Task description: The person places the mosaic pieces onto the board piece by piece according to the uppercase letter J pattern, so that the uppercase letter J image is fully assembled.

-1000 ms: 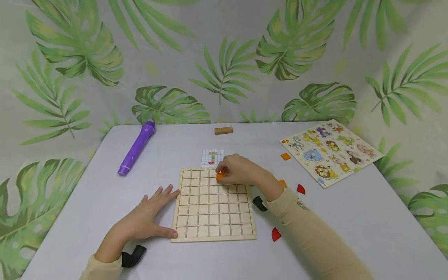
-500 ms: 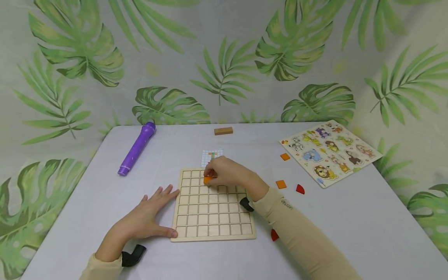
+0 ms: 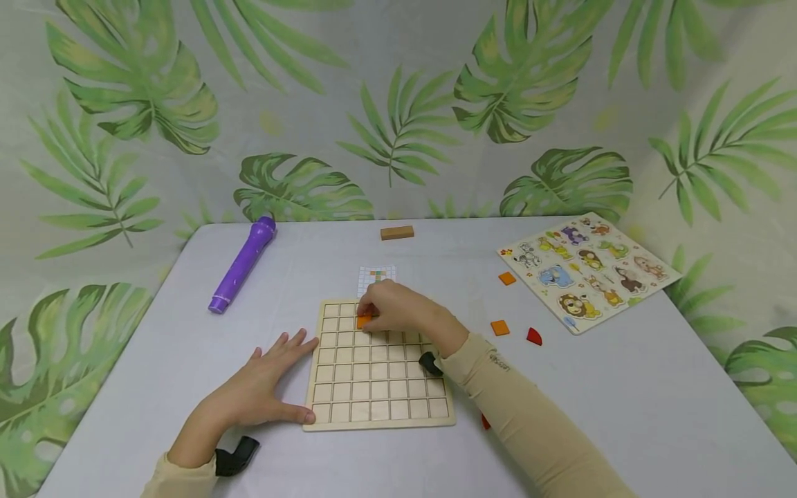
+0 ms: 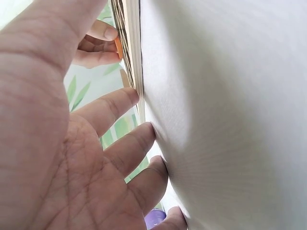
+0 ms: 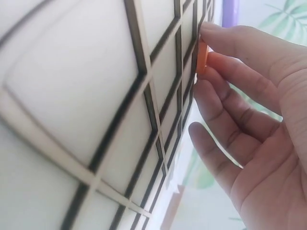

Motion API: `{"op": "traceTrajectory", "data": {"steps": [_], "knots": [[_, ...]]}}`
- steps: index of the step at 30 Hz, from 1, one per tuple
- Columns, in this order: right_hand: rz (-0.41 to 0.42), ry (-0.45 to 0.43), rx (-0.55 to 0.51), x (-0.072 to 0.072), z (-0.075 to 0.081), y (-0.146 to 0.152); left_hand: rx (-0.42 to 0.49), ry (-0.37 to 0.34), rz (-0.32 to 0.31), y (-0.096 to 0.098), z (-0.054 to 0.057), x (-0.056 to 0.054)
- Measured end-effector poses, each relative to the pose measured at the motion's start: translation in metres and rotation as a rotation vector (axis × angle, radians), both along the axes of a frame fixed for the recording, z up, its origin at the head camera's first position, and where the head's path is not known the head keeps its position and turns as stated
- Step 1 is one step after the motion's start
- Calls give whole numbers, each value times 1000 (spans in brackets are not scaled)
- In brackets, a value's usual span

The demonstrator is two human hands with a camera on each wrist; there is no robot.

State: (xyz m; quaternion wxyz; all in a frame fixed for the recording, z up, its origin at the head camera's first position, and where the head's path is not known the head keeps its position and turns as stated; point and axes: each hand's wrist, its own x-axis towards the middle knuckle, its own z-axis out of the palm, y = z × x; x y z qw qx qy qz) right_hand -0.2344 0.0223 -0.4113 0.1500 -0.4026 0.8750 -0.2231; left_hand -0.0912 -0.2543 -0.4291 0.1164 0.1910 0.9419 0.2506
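A light wooden grid board point(image 3: 380, 391) lies flat on the table, divided into square cells. My right hand point(image 3: 401, 308) is over its far part and pinches an orange square tile point(image 3: 364, 322) at a cell in the second row from the far edge. In the right wrist view the orange tile point(image 5: 202, 57) stands between thumb and fingers against the grid. My left hand point(image 3: 258, 387) rests with spread, straight fingers at the board's left edge, its fingertips touching the rim point(image 4: 135, 62). Behind the board is a small printed pattern card point(image 3: 367, 274), partly hidden by my right hand.
Orange tiles point(image 3: 500, 328) and a red quarter-round piece point(image 3: 534, 336) lie right of the board; another red piece point(image 3: 486, 421) is mostly under the right sleeve. An animal puzzle board point(image 3: 588, 273), a wooden block point(image 3: 397, 233) and a purple microphone point(image 3: 243, 265) lie farther out.
My right hand has moved left across the board's far part with the orange tile, then slightly nearer, and now covers part of the card. The left hand has stayed in place.
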Motion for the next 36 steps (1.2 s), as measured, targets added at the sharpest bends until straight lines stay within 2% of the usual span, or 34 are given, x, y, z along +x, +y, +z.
{"op": "traceTrajectory", "data": {"steps": [4, 22, 36], "knots": [[-3, -23, -5, 1, -1, -1, 5, -9, 2, 0, 0, 0], [10, -19, -14, -3, -7, -2, 7, 1, 6, 1, 0, 1], [25, -16, -10, -1, -3, 2, 3, -1, 9, 2, 0, 2]]}}
